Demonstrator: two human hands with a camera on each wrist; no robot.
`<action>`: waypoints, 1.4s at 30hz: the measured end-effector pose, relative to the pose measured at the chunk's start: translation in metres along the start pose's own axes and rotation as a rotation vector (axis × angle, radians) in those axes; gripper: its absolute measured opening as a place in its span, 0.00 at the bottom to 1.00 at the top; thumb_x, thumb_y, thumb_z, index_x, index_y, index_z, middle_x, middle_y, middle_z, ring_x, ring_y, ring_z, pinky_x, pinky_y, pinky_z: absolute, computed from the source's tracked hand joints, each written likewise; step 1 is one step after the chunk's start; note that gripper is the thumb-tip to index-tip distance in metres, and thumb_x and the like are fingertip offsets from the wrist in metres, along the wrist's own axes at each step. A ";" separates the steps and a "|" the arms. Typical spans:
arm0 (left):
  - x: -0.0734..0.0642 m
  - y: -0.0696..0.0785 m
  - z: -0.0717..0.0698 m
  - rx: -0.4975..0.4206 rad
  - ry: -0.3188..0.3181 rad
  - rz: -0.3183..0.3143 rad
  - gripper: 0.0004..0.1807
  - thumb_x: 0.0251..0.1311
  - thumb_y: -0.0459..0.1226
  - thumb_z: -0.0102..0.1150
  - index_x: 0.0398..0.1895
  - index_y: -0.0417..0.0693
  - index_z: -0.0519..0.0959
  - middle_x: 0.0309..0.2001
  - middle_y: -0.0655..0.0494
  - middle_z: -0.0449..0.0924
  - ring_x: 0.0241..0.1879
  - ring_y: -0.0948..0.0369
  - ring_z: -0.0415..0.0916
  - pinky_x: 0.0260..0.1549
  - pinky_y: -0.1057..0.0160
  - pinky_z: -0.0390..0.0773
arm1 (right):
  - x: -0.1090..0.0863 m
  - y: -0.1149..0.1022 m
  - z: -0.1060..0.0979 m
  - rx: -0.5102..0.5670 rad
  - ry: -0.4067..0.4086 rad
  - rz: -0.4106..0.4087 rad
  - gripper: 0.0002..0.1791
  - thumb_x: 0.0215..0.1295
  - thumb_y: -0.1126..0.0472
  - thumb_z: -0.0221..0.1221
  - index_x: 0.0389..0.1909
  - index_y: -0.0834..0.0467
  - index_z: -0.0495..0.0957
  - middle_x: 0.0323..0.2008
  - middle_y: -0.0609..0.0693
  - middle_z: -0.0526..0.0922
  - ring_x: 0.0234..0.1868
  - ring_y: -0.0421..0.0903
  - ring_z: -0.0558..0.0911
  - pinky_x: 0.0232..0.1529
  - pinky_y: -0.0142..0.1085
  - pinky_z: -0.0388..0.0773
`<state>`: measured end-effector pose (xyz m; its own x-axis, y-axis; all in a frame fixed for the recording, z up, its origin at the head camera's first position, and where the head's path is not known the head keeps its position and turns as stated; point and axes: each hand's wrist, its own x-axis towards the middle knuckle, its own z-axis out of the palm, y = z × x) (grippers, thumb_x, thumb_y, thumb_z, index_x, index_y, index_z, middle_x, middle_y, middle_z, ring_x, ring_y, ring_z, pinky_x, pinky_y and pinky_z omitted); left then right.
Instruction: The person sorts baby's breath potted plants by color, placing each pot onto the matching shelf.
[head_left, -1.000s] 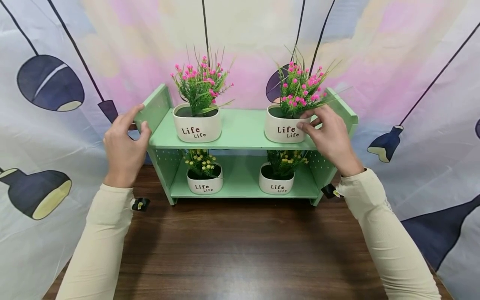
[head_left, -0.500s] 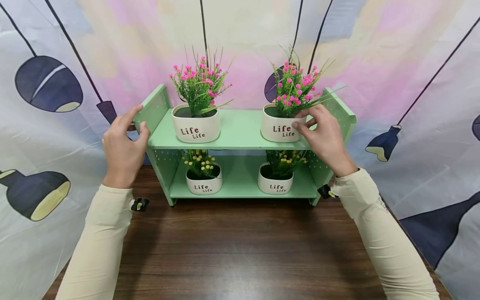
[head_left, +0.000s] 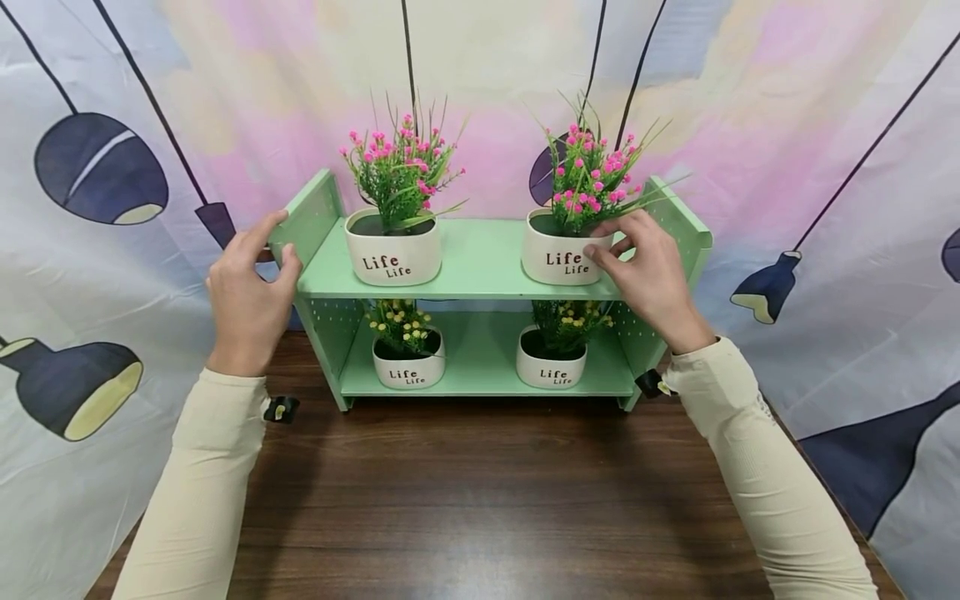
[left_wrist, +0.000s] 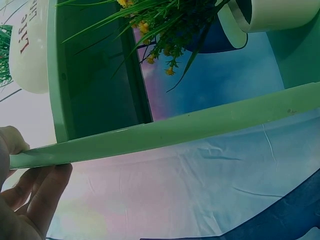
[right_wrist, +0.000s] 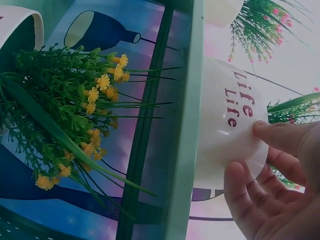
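Note:
A green two-tier shelf (head_left: 480,258) stands on the table. My left hand (head_left: 251,292) grips the edge of its left side panel, thumb on one side and fingers on the other, as the left wrist view shows. On the upper tier at right sits a white flower pot (head_left: 562,260) lettered "Life", holding pink artificial flowers (head_left: 592,171). My right hand (head_left: 652,271) holds this pot at its right end, thumb on the lettered front (right_wrist: 235,110) and fingers around the side. A matching pot (head_left: 393,258) with pink flowers stands at the upper left.
Two smaller white pots (head_left: 408,367) (head_left: 551,367) with yellow flowers (right_wrist: 95,95) stand on the lower tier. Brown wooden tabletop (head_left: 480,492) lies in front of the shelf. A cloth backdrop (head_left: 480,50) printed with hanging lamps surrounds the back and sides.
My right hand and the upper right pot have shifted slightly left along the shelf, then stayed still over the last half second. My left hand keeps its grip on the side panel.

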<state>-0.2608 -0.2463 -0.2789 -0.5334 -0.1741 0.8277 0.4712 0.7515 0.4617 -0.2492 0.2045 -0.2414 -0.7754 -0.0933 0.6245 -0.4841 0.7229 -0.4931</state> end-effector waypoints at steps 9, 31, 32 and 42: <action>0.000 0.001 0.001 0.003 0.004 0.004 0.23 0.70 0.32 0.60 0.67 0.54 0.84 0.49 0.38 0.87 0.42 0.42 0.85 0.42 0.39 0.71 | 0.000 0.000 -0.002 -0.015 -0.003 0.012 0.10 0.70 0.64 0.68 0.47 0.65 0.86 0.47 0.61 0.81 0.42 0.58 0.85 0.45 0.44 0.70; 0.001 0.003 -0.003 0.011 0.016 -0.001 0.23 0.69 0.32 0.60 0.66 0.54 0.84 0.49 0.38 0.87 0.43 0.42 0.85 0.44 0.36 0.73 | 0.004 -0.002 0.003 0.010 0.014 -0.010 0.10 0.70 0.63 0.68 0.47 0.64 0.87 0.47 0.60 0.82 0.40 0.57 0.85 0.42 0.42 0.70; 0.001 0.003 -0.004 0.012 0.017 0.000 0.23 0.70 0.32 0.60 0.66 0.54 0.84 0.49 0.37 0.87 0.43 0.41 0.85 0.44 0.36 0.73 | 0.004 -0.002 0.003 0.012 0.015 -0.012 0.10 0.70 0.63 0.68 0.47 0.64 0.87 0.47 0.60 0.83 0.40 0.57 0.85 0.42 0.42 0.70; -0.002 0.004 0.002 0.036 -0.011 -0.001 0.23 0.72 0.33 0.59 0.69 0.52 0.82 0.52 0.35 0.86 0.45 0.40 0.85 0.44 0.37 0.74 | -0.019 -0.002 -0.002 0.021 0.054 0.002 0.19 0.71 0.61 0.69 0.60 0.62 0.82 0.56 0.61 0.77 0.44 0.55 0.84 0.44 0.35 0.76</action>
<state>-0.2591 -0.2422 -0.2798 -0.5419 -0.1677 0.8235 0.4453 0.7737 0.4506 -0.2329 0.2065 -0.2508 -0.7538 -0.0543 0.6549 -0.4913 0.7084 -0.5067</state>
